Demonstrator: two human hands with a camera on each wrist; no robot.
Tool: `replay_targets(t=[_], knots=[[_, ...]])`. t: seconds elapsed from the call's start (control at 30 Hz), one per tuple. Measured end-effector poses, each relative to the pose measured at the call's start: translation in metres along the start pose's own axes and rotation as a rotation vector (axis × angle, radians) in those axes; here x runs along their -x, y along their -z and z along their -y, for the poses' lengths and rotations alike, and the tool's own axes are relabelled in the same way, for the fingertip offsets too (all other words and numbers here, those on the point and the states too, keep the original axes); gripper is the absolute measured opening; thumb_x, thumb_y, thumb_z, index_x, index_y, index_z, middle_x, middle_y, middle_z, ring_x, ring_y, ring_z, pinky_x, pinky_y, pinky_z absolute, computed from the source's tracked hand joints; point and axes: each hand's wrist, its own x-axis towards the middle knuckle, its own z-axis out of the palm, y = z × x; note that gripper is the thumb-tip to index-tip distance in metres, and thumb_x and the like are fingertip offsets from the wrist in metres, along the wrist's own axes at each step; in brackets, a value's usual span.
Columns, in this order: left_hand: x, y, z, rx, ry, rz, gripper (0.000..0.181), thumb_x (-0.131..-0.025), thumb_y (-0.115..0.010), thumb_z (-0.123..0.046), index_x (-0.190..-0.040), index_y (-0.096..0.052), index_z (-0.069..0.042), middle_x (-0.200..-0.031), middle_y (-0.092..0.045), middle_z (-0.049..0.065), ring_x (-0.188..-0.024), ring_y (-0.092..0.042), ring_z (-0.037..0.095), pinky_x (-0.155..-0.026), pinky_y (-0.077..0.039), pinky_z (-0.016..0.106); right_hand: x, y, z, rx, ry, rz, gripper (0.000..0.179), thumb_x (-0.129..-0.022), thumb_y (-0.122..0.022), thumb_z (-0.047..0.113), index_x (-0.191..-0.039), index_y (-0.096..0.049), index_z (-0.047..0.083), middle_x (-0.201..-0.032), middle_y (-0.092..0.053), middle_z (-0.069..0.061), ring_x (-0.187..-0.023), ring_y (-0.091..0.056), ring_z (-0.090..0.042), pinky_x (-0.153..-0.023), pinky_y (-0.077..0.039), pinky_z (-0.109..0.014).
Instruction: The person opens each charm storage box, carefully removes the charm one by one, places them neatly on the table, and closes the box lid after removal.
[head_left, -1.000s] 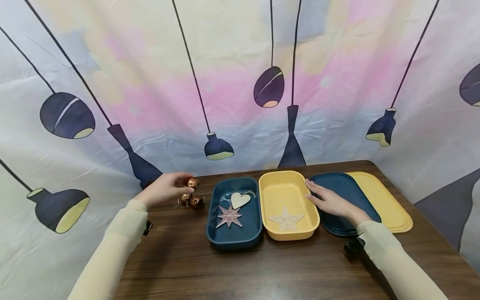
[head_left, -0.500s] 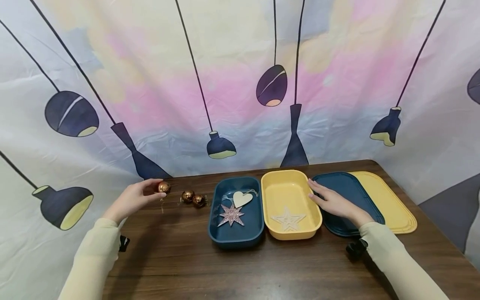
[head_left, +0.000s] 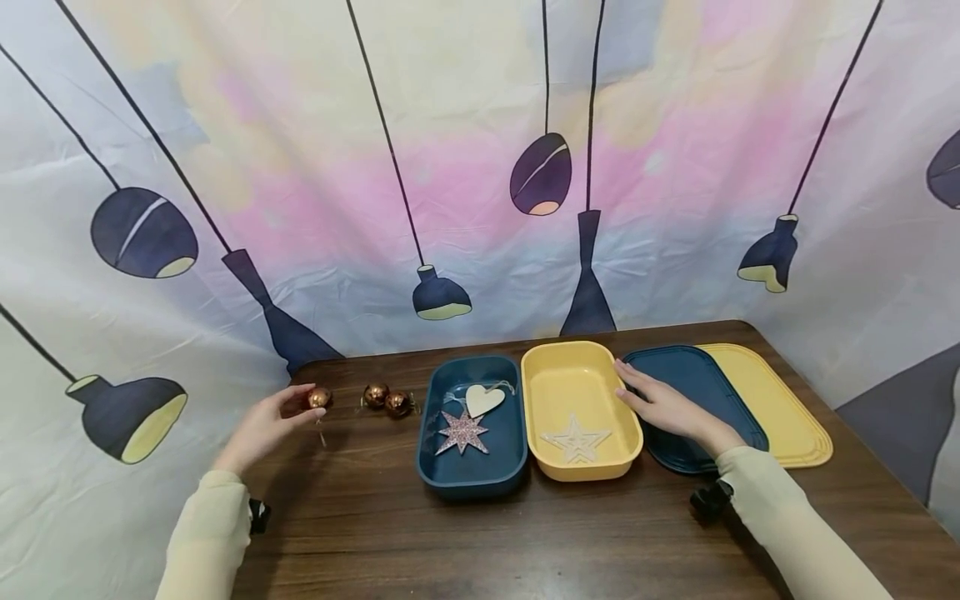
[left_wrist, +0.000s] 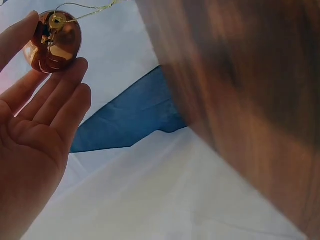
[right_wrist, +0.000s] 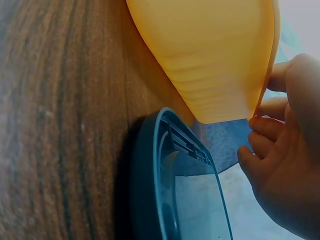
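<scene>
My left hand (head_left: 262,427) pinches a shiny copper bauble (head_left: 319,398) between thumb and fingers, low over the table's left side. In the left wrist view, the bauble (left_wrist: 54,42) shows its gold cap and a hanging gold string. Two more copper baubles (head_left: 376,395) lie together a little to the right. At the yellow box (head_left: 543,454), my right hand (head_left: 667,406) touches the right rim with extended fingers; in the right wrist view the fingertips (right_wrist: 256,125) meet the box edge. A pale star (head_left: 576,439) lies inside that box.
Left of the yellow box stands a dark blue box (head_left: 431,475) containing a glittery pink star (head_left: 462,431) and a white heart (head_left: 484,401). Right of the boxes lie a blue lid (head_left: 675,371) and a yellow lid (head_left: 780,417), partly overlapping. A patterned cloth (head_left: 480,208) hangs behind the table.
My left hand has carried one bauble leftward, apart from the other two, and has then lowered it toward the table. My right hand has stayed at the yellow box's rim.
</scene>
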Motion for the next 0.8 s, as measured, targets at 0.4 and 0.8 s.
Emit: replay_targets(t=[0.4, 0.8], knots=[[0.006, -0.024, 0.014, 0.142, 0.056, 0.016, 0.069, -0.097, -0.069, -0.039, -0.146, -0.048, 0.004, -0.134, -0.060, 0.025, -0.121, -0.059, 0.037, -0.090, -0.047, 0.026, 0.000, -0.001, 0.000, -0.011, -0.005, 0.000, 0.065, -0.110, -0.044, 0.033, -0.161, -0.016, 0.004, -0.165, -0.010, -0.023, -0.150, -0.011, -0.045, -0.114, -0.018, -0.067], [0.002, -0.036, 0.012, 0.139, 0.095, 0.062, 0.068, -0.097, -0.070, -0.035, -0.146, -0.047, 0.006, -0.137, -0.056, 0.028, -0.123, -0.058, 0.041, -0.095, -0.049, 0.042, 0.001, 0.000, 0.001, -0.022, -0.007, 0.009, 0.066, -0.110, -0.045, 0.033, -0.161, -0.016, 0.003, -0.165, -0.010, -0.023, -0.150, -0.011, -0.045, -0.114, -0.018, -0.066]])
